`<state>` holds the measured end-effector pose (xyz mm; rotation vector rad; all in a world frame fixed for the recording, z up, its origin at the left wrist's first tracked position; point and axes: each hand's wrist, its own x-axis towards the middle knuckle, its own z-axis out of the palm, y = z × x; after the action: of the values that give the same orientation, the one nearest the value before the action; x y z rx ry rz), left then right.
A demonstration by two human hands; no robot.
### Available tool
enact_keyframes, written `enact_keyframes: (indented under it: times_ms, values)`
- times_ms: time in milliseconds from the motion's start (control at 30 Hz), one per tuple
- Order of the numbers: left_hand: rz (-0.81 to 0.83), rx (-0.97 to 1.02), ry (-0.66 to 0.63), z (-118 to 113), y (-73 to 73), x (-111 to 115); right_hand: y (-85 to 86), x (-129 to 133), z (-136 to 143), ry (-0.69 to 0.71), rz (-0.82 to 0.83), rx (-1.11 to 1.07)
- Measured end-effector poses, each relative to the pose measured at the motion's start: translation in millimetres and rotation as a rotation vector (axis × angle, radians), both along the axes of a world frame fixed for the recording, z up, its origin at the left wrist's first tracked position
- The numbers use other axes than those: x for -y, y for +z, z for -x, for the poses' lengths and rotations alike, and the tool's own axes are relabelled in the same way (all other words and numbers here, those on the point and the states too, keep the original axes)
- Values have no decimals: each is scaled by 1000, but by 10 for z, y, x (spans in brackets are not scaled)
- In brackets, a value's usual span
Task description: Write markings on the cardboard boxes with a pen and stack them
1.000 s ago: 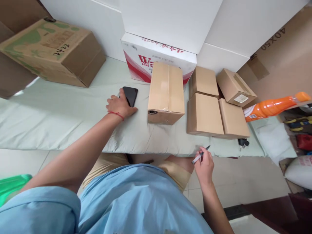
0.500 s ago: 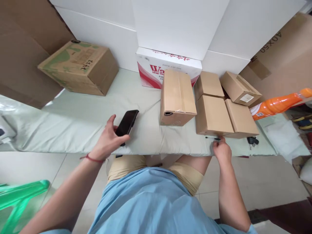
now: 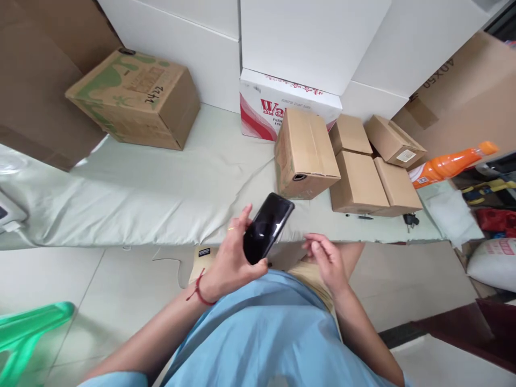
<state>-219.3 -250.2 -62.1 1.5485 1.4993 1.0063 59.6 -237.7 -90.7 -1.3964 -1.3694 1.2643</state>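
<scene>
A black smartphone (image 3: 266, 226) is tilted in my left hand (image 3: 229, 255), with the thumb along its near edge and the fingers at its left side. It is held above the table's front edge. My right hand (image 3: 327, 262) is to the right of the phone and apart from it. Its fingers are loosely bent and a little parted, and I see nothing in them. A slim dark pen (image 3: 365, 217) lies on the table just before the small brown boxes (image 3: 360, 180).
On the pale green tablecloth (image 3: 193, 177) stand a taped carton (image 3: 308, 142), a larger printed carton (image 3: 137, 99) and a red-white box (image 3: 258, 115). Keys (image 3: 411, 220) and an orange bottle (image 3: 449, 164) are at the right. A green stool (image 3: 36, 322) stands at lower left.
My left hand has taken hold of the phone, lifted it off the table and moved it right. My right hand has left the pen and come back left towards the phone.
</scene>
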Motion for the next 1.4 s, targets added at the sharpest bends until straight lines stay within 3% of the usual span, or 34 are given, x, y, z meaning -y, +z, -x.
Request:
enact_keyframes:
  times_ms: [100,233,333,467,633,733,800,867,933,1000,1100,1200,1300,1400]
  values:
    - [-134,17,-15,-282,56,-15,103,59,501,196,-1,-256]
    - [-294,-46,69,-630,49,33,212,57,793,225,90,-414]
    - [-389,-116,123,-790,24,104,239,71,758,139,118,-467]
    - [-438,-145,72,-874,-29,178,187,102,618,50,123,-525]
    - [-391,-186,-82,-880,-96,226,114,105,502,-23,161,-595]
    - [-325,-57,-188,-823,-129,190,83,96,396,-8,240,-671]
    - [-221,82,-140,-742,-179,86,53,89,301,-10,279,-704]
    - [-26,233,16,-625,-261,-98,19,59,186,-18,261,-704]
    - [175,345,181,-490,-364,-340,-11,-25,55,-25,194,-682]
    - [246,381,249,-376,-462,-597,-30,-182,-76,-54,110,-673]
    - [271,438,247,-322,-554,-941,-41,-515,-206,-130,-26,-631]
    - [289,507,197,-410,-565,-1221,-44,-841,-202,-150,-133,-516]
    - [309,578,130,-553,-509,-1421,-20,-1032,-103,-153,-168,-507]
    - [280,696,45,-666,-378,-1443,87,-1055,-3,-173,-101,-617]
